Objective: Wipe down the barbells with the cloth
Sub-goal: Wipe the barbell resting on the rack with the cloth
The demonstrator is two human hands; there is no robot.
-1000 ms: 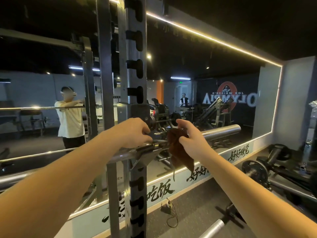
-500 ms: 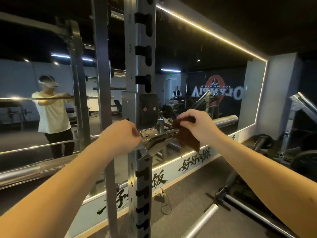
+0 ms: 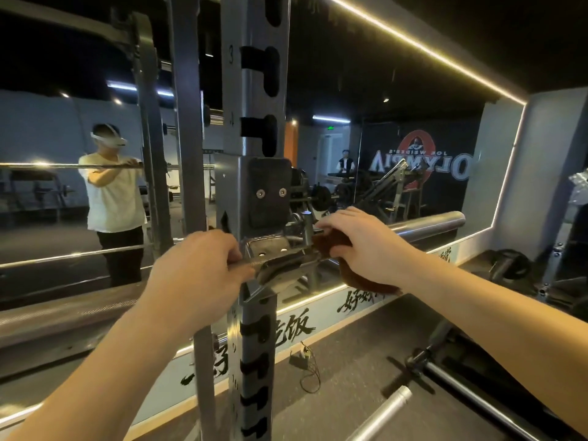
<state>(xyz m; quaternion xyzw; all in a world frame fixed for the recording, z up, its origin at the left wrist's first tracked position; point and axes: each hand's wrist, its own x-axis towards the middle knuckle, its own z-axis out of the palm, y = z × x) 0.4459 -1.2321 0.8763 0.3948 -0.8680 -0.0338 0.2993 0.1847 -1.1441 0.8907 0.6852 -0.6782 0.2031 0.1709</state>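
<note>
Fingers, left hand [image 3: 197, 272]: curled round the barbell [image 3: 426, 226] shaft, just left of the rack hook [image 3: 280, 265].
Fingers, right hand [image 3: 359, 246]: curled over the brown cloth [image 3: 369, 283], holding it on the bar right of the hook.
Barbell: rests in the hook.
Cloth: free end hangs under the right wrist.

The barbell [image 3: 423, 226] is shiny polished metal with rough knurling; the cloth [image 3: 359, 281] looks soft, matt brown fabric; the rack upright [image 3: 254, 345] brushed steel.
</note>
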